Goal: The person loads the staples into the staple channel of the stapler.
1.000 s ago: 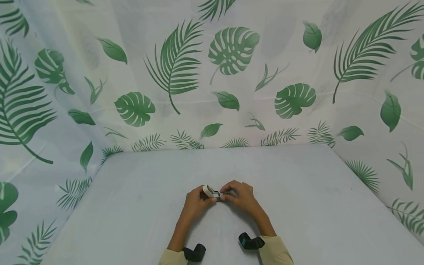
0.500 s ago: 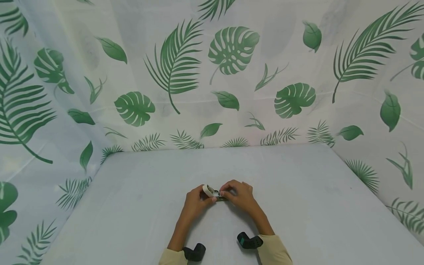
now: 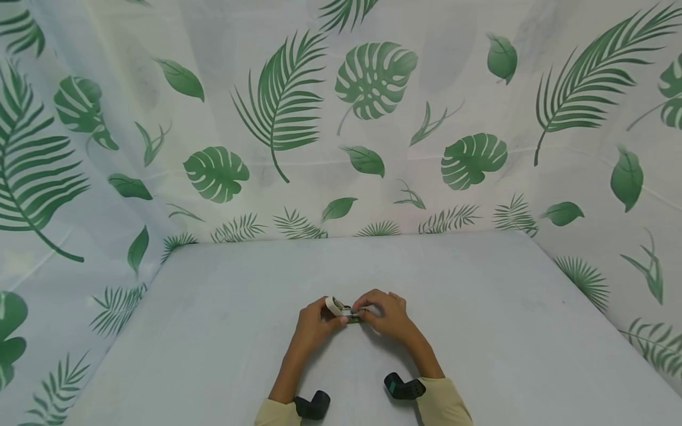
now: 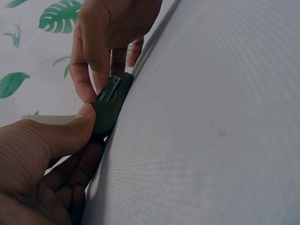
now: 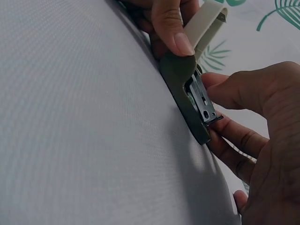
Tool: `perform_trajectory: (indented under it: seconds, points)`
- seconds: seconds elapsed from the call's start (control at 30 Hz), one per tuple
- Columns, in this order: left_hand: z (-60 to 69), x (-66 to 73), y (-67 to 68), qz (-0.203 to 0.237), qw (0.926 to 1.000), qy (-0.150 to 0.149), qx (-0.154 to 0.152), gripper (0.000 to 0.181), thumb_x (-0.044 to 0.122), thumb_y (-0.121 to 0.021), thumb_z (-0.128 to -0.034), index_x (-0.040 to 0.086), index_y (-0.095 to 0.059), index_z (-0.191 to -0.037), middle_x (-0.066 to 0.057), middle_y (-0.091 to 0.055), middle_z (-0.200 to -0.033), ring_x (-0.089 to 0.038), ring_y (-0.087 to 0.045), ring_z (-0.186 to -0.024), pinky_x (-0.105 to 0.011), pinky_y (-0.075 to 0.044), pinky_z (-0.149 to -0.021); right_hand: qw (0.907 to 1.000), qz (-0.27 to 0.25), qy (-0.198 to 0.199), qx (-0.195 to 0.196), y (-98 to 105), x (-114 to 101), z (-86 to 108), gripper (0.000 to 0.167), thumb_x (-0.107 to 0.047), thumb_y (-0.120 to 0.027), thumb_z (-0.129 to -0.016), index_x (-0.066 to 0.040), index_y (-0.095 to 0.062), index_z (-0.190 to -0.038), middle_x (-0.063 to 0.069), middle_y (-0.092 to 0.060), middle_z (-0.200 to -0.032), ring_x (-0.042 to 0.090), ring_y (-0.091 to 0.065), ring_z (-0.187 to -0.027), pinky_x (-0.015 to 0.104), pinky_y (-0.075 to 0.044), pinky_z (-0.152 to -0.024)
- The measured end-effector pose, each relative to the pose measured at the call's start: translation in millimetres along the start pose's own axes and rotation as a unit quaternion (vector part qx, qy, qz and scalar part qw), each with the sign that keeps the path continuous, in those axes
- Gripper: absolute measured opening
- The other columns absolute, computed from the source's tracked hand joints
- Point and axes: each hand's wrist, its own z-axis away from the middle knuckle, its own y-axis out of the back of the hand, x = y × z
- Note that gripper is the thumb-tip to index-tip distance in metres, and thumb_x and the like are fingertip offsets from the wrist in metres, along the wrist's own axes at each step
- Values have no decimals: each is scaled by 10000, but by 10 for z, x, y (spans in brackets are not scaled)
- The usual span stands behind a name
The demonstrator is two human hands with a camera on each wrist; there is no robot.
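Observation:
A stapler with a dark green base (image 5: pixel 180 79) and a cream top cover (image 5: pixel 206 26) lies on the white table, its cover swung up. My left hand (image 3: pixel 314 325) grips it at the hinge end, thumb on the side of the green base in both wrist views. The metal staple magazine (image 5: pixel 202 99) sits exposed above the base. My right hand (image 3: pixel 389 313) is at the other end, its thumb (image 5: pixel 225 91) and fingers around the magazine. Their exact contact is partly hidden. In the left wrist view, the right fingertips stand over the magazine.
White cloth covers the table (image 3: pixel 240 284). A leaf-printed curtain (image 3: pixel 298 201) stands along its back and sides. Both wrists carry black camera mounts (image 3: pixel 313 406), close above the tabletop.
The right fingertips have shifted slightly along the magazine toward the left hand, and their pinch looks a little different. The left hand and stapler stay in place.

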Motion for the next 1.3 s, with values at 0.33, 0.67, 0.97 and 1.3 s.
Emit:
perform_trajectory:
  seconds: [0.33, 0.67, 0.97, 1.3]
  points:
    - [1, -28, -16, -90, 10000, 13, -17, 320, 282, -793, -818, 63, -669, -1016, -46, -704, -924, -128, -594, -828, -295, -479, -740, 9997, 15, -74, -232, 14, 19, 12, 163, -116, -778, -805, -242, -720, -891, -56, -690, -987, 233, -607, -1032, 656, -178, -997]
    - [13, -17, -13, -110, 9999, 16, -10, 316, 280, -792, -820, 62, -667, -1013, -44, -701, -915, -130, -593, -826, -302, -478, -741, 9996, -93, -28, -271, 23, 21, 20, 172, -129, -799, -791, -239, -717, -895, -58, -688, -987, 234, -606, -1033, 665, -167, -1007]
    - [7, 13, 3, -96, 9999, 54, -1, 297, 271, -792, -820, 66, -662, -992, -39, -691, -882, -116, -560, -781, -284, -458, -712, 9996, -144, -74, -218, 30, 10, 6, 192, -77, -793, -777, -215, -700, -875, -56, -690, -960, 222, -616, -1022, 643, -161, -1021]
    - [7, 21, 6, -138, 9999, 50, -19, 309, 275, -793, -817, 61, -660, -996, -38, -686, -872, -115, -555, -778, -282, -455, -706, 9994, -246, -110, -222, 41, 42, 7, 166, -82, -787, -794, -189, -678, -859, -38, -697, -963, 250, -621, -1037, 671, -160, -1037]
